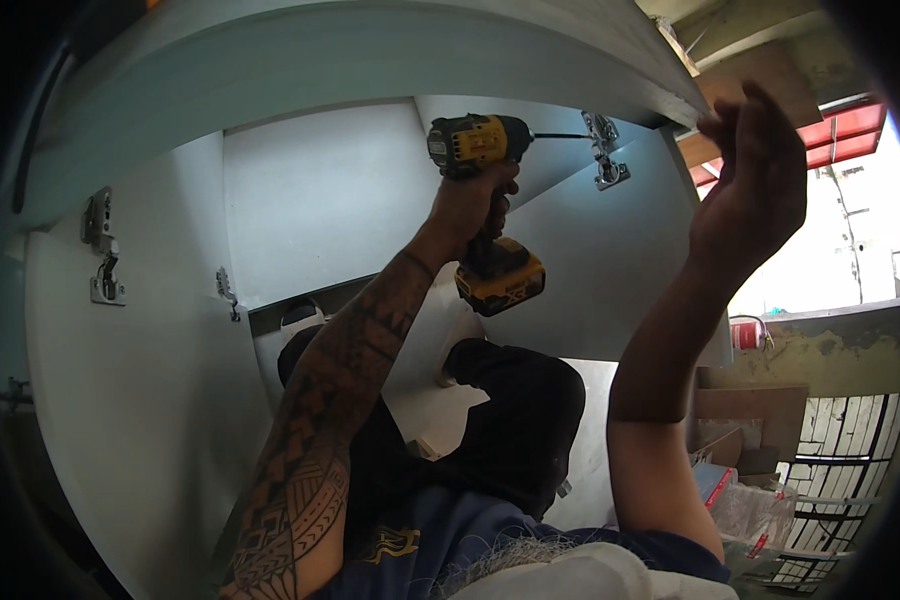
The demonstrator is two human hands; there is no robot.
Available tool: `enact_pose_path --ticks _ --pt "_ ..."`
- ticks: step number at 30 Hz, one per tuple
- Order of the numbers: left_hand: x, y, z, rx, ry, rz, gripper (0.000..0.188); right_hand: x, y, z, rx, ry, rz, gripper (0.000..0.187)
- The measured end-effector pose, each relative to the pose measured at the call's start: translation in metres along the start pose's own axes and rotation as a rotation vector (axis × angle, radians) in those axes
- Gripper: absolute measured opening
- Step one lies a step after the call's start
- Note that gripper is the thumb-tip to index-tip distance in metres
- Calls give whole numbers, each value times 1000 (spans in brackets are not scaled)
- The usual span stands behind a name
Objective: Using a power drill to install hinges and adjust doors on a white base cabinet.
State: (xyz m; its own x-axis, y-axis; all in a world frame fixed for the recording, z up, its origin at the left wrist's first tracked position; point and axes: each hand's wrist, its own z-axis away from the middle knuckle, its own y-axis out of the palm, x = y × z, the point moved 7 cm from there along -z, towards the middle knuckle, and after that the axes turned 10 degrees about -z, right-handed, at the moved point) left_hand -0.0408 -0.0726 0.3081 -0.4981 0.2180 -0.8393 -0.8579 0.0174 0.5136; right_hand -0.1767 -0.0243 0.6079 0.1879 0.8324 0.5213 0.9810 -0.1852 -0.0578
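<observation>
Both hands are raised inside and beside a pale cabinet: the left hand [473, 205] has its fingers wrapped around the grip of a yellow-and-black drill [480, 142], while the right hand [753, 195] is up near the outer edge of the right-hand panel, fingers bent, and I cannot tell whether they touch or clasp that edge. The drill is near the top middle of the view, its body roughly level, its long thin bit [558, 136] pointing right. The bit's tip reaches the upper part of a metal hinge [611, 177]; whether it sits in a screw cannot be made out. Below the grip hangs a yellow-and-black battery [502, 282]. The hinge is near the top of a pale panel [610, 280], where a bluish-white glow falls around it. Across the top runs a broad pale board [370, 65], bent by the lens. At left stands another pale panel [140, 400], with one hinge [108, 286] near its outer edge and a smaller-looking hinge [228, 291] farther in. Lower down are the person's dark trousers [515, 420] and dark blue shirt [450, 530]. At far right, a red container [744, 336] stands above brown boards [770, 405] and a clear plastic-wrapped bundle [755, 508].
</observation>
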Motion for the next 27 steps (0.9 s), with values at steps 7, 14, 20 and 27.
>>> enact_pose_path --ticks 7,14,20,27 --pt "3 5 -1 44 -51 63 29 43 149 -42 523 -110 173 21" --pt "-11 5 20 72 -31 69 28 46 234 -31 910 -207 304 21" --pt "-37 -4 48 -40 49 57 30 55 229 -42 951 -238 233 19" --pt "-61 -8 82 -104 43 -4 33 74 211 -66 945 -239 260 18"
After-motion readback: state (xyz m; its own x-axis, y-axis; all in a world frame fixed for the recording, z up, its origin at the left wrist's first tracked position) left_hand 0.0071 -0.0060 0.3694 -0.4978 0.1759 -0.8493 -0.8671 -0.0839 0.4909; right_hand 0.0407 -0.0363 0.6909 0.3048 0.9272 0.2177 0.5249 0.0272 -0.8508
